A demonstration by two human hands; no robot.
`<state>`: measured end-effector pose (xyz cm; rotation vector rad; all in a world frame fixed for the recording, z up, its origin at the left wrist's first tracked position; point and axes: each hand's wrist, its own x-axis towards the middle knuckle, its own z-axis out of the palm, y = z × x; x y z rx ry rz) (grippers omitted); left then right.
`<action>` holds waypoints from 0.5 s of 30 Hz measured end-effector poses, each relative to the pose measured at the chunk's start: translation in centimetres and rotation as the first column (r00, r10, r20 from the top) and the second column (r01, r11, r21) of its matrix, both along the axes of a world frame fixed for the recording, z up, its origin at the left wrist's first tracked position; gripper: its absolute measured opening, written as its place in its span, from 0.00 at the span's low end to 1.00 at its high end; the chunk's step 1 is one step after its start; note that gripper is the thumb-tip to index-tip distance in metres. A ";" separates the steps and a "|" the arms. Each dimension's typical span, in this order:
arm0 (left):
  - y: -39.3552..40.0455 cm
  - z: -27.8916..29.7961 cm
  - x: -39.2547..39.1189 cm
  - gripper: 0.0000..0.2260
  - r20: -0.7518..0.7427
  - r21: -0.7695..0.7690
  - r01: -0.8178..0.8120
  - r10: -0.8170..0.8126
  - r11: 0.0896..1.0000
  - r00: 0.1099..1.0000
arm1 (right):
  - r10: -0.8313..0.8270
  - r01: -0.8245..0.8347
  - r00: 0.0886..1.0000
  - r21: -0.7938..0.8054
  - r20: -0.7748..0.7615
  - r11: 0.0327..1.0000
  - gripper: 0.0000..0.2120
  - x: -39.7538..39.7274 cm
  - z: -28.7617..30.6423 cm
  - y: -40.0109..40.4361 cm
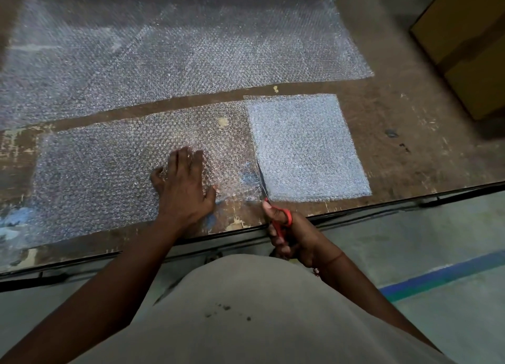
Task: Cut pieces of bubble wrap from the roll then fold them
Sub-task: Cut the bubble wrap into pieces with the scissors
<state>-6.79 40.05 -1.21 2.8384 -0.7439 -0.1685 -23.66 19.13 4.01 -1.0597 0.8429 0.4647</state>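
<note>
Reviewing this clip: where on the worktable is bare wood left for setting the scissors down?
Bare wood shows right of the folded stack, up to the cardboard box, and as a narrow strip between the unrolled sheet and the cut strip. The near edge is crowded: the left hand presses the strip, the right hand works the scissors.

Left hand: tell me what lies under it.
The left hand presses flat on the near strip of bubble wrap, which lies on the worn brown table. The wrap and tabletop directly beneath the palm are covered, so nothing more shows there.
</note>
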 end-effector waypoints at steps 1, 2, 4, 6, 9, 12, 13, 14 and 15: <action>0.1 -0.1 0.2 0.41 -0.008 -0.011 0.003 -0.004 1.000 1.000 | 0.001 -0.001 1.000 -0.002 0.001 1.000 0.20 0.0 0.0 0.0; 0.3 -0.2 0.5 0.40 -0.016 -0.021 0.010 -0.011 1.000 1.000 | 0.002 -0.002 1.000 -0.001 0.001 1.000 0.20 0.0 0.1 0.0; 0.8 -0.6 0.9 0.40 -0.027 -0.034 0.029 -0.030 0.999 0.999 | 0.004 -0.004 1.000 0.002 0.005 1.000 0.17 0.0 0.2 0.0; 1.3 -0.9 1.2 0.40 -0.022 -0.033 0.040 -0.041 0.999 0.999 | 0.006 -0.006 1.000 0.005 0.009 1.000 0.14 0.0 0.3 -0.1; 1.9 -1.2 1.4 0.41 -0.012 -0.022 0.044 -0.044 0.999 0.999 | 0.013 -0.013 1.000 0.007 0.000 1.000 0.09 0.0 0.2 -0.2; 2.0 -1.1 1.7 0.41 -0.033 -0.035 0.034 -0.035 0.999 0.999 | 0.015 -0.015 1.000 -0.004 -0.013 1.000 0.12 0.0 0.2 -0.1; 1.9 -0.9 1.9 0.41 -0.034 -0.043 0.029 -0.031 0.999 0.999 | 0.013 -0.013 1.000 0.001 -0.015 1.000 0.10 0.1 0.2 -0.1; 1.7 -0.7 2.0 0.41 -0.023 -0.049 0.027 -0.029 0.998 0.999 | 0.010 -0.010 1.000 0.007 -0.017 1.000 0.09 0.1 0.3 0.0; 1.5 -0.5 2.0 0.40 0.002 -0.053 0.032 -0.032 0.998 0.999 | 0.013 -0.013 1.000 0.009 -0.016 1.000 0.10 0.1 0.2 0.0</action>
